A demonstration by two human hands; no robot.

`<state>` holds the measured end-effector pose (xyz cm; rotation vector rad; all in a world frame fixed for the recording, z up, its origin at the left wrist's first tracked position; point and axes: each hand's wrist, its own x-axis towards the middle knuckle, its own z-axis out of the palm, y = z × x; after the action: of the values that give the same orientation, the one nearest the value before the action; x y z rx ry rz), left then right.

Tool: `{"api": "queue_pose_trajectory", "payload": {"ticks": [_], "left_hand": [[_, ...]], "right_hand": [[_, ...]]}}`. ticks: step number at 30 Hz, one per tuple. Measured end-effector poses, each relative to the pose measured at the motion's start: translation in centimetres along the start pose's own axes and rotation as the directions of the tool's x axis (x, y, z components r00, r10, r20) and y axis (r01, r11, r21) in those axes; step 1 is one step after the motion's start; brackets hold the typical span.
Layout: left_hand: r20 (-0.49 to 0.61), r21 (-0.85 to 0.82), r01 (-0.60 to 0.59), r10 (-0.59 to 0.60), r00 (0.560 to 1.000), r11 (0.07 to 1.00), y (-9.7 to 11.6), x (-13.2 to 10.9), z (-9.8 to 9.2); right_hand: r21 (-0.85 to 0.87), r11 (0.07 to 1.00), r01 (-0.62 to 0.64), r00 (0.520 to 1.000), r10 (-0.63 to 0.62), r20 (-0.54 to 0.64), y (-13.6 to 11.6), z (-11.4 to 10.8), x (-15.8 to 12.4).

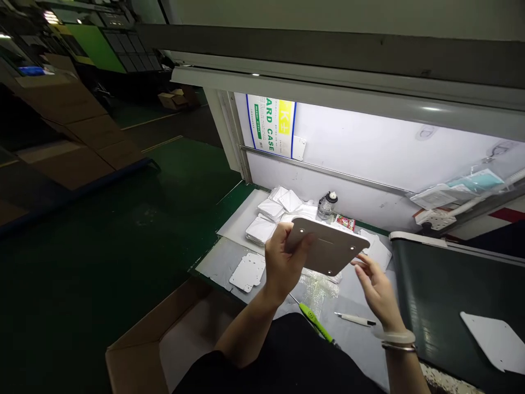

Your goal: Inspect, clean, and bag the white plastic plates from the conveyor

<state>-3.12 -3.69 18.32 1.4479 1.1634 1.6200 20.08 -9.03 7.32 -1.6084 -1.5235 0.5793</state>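
My left hand [284,262] is closed on the left edge of a flat plastic plate [328,249], thumb across its near face. The plate is tilted up over the table, with small holes near its corners. At its lower right corner is my right hand [375,287], fingers apart; whether a fingertip touches the edge I cannot tell. Below lie a green-handled tool [315,320] with a thin shaft and a white pen-like tool [355,319]. A white plate with notched edges [248,272] rests on the table to the left, and stacks of white wrapped pieces [262,227] stand behind.
To the right runs a dark conveyor belt [435,295] with another white plate [496,339] on it. A clear bottle [327,205] stands by the back wall. An open cardboard box [135,355] sits below the table's left edge. A lamp housing [328,93] spans overhead.
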Motion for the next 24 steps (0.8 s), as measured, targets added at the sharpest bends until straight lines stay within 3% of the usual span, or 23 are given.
{"api": "queue_pose_trajectory", "payload": {"ticks": [2,5,9,16,24], "left_hand": [[0.039,-0.032,-0.022,0.023,0.999,0.999,0.4,-0.2,0.5],[0.126,-0.118,-0.031,0.046,0.991,0.993,1.1,-0.7,1.1],[0.230,-0.247,-0.032,0.091,0.969,0.968,2.3,-1.3,1.4],[0.376,-0.293,0.087,0.031,0.926,0.952,2.8,-1.6,1.6],[0.405,-0.209,0.120,-0.026,0.914,0.971,1.6,-1.5,2.4]], "right_hand": [[0.154,0.981,0.115,0.992,-0.105,-0.069,-3.4,-1.1,-0.2],[0.146,0.952,0.270,0.951,-0.239,-0.198,-7.1,-1.9,-1.1],[0.134,0.938,0.321,0.883,-0.245,-0.401,-9.7,-2.0,-2.0],[0.183,0.930,0.318,0.869,-0.209,-0.448,-11.2,-2.5,-2.8],[0.149,0.962,0.231,0.896,-0.150,-0.418,-10.0,-3.1,-2.7]]}}
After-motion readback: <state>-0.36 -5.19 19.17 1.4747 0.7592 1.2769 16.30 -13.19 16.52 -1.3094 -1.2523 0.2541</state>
